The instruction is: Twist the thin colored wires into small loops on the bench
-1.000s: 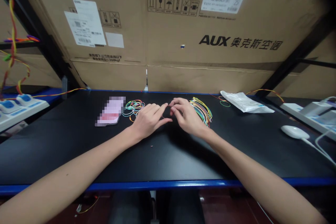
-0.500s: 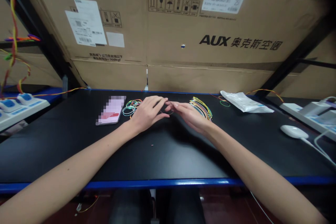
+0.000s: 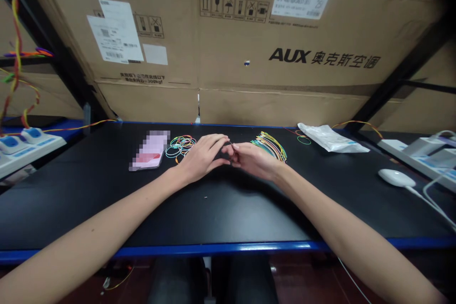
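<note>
My left hand [image 3: 203, 156] and my right hand [image 3: 251, 158] meet at the middle of the black table [image 3: 107, 209]. Their fingertips pinch together on a thin dark wire [image 3: 230, 144] that is hard to make out against the table. A pile of coiled coloured wire loops [image 3: 181, 145] lies just left of my left hand. A bundle of straight coloured wires [image 3: 270, 145] lies just right of my right hand.
A phone [image 3: 149, 152] lies left of the loops. A white plastic bag [image 3: 329, 137] and a white mouse [image 3: 396, 177] with its cable are at the right. White power strips [image 3: 24, 145] sit at both sides. Large cardboard boxes [image 3: 285, 47] stand behind the table.
My right hand has turned palm-inward and drawn closer to the left hand; both hands keep working the thin wire between their fingertips.
</note>
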Demonstrator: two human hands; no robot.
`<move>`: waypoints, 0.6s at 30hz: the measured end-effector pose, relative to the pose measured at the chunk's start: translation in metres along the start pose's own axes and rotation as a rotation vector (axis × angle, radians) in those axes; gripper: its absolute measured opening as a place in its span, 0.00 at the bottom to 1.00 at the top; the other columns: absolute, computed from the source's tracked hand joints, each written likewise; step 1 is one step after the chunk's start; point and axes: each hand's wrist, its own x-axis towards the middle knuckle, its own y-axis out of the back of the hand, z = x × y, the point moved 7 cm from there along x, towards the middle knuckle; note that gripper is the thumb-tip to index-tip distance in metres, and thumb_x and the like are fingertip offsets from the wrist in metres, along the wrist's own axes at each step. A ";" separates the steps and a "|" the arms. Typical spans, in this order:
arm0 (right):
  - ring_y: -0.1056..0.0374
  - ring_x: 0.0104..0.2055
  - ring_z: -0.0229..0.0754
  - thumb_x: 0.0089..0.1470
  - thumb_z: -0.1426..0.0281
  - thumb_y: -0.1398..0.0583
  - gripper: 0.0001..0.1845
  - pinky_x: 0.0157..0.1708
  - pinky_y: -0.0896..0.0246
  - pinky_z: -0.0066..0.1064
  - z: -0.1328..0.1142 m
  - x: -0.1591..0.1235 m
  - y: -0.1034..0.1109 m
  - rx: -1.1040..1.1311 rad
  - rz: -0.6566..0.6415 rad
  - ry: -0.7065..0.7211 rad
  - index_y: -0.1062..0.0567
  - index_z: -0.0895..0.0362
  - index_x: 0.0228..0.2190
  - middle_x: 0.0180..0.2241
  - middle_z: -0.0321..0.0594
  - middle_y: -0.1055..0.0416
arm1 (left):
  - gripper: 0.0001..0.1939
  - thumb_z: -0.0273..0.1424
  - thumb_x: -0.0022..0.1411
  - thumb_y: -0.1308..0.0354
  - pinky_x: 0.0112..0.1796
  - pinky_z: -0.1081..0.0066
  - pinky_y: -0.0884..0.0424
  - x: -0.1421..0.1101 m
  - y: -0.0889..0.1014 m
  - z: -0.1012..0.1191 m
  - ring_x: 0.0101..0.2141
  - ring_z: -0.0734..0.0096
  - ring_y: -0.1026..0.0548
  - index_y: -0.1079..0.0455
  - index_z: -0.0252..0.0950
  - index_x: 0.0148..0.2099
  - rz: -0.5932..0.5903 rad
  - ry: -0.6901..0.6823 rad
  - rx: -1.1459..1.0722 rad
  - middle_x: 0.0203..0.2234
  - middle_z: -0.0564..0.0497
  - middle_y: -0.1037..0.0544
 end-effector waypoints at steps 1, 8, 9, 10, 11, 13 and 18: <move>0.46 0.27 0.34 0.54 0.64 0.39 0.09 0.27 0.50 0.27 0.000 0.000 -0.001 0.000 0.000 -0.004 0.25 0.57 0.27 0.28 0.34 0.36 | 0.27 0.35 0.60 0.41 0.49 0.53 0.31 0.000 0.000 0.000 0.53 0.53 0.32 0.44 0.32 0.58 -0.007 -0.003 0.001 0.51 0.37 0.31; 0.50 0.26 0.33 0.52 0.65 0.38 0.11 0.24 0.56 0.27 -0.007 -0.002 -0.005 -0.073 0.003 0.015 0.28 0.58 0.23 0.28 0.34 0.40 | 0.22 0.33 0.62 0.43 0.46 0.54 0.30 0.005 0.005 0.008 0.50 0.51 0.29 0.40 0.27 0.54 0.003 -0.090 0.163 0.48 0.33 0.28; 0.49 0.27 0.34 0.52 0.65 0.38 0.11 0.24 0.55 0.27 -0.009 -0.003 -0.004 -0.108 0.000 0.028 0.28 0.58 0.23 0.29 0.35 0.39 | 0.21 0.33 0.62 0.44 0.46 0.54 0.30 0.006 0.006 0.009 0.49 0.52 0.29 0.40 0.27 0.54 -0.005 -0.100 0.181 0.48 0.33 0.28; 0.48 0.28 0.34 0.52 0.64 0.38 0.12 0.25 0.54 0.27 -0.011 -0.003 -0.003 -0.158 -0.004 0.045 0.29 0.58 0.23 0.30 0.36 0.38 | 0.20 0.33 0.63 0.45 0.45 0.56 0.30 0.007 0.007 0.010 0.48 0.53 0.28 0.40 0.27 0.54 -0.014 -0.105 0.196 0.48 0.33 0.28; 0.47 0.28 0.34 0.52 0.63 0.38 0.12 0.25 0.54 0.27 -0.014 -0.003 -0.002 -0.222 -0.007 0.066 0.28 0.58 0.23 0.30 0.36 0.37 | 0.20 0.33 0.64 0.46 0.44 0.57 0.29 0.007 0.007 0.012 0.47 0.54 0.27 0.39 0.27 0.54 -0.024 -0.106 0.209 0.48 0.34 0.28; 0.46 0.28 0.35 0.55 0.63 0.41 0.13 0.26 0.52 0.27 -0.021 -0.004 -0.001 -0.386 -0.004 0.118 0.28 0.58 0.24 0.30 0.37 0.36 | 0.18 0.33 0.65 0.48 0.42 0.61 0.28 0.008 0.009 0.014 0.45 0.56 0.26 0.39 0.27 0.54 -0.035 -0.101 0.231 0.47 0.35 0.27; 0.38 0.34 0.37 0.59 0.69 0.47 0.15 0.37 0.44 0.29 -0.040 -0.009 -0.004 -0.822 0.076 0.269 0.28 0.59 0.23 0.34 0.39 0.32 | 0.16 0.34 0.66 0.51 0.36 0.65 0.28 0.008 0.010 0.018 0.39 0.59 0.24 0.37 0.26 0.50 -0.021 -0.086 0.276 0.42 0.37 0.25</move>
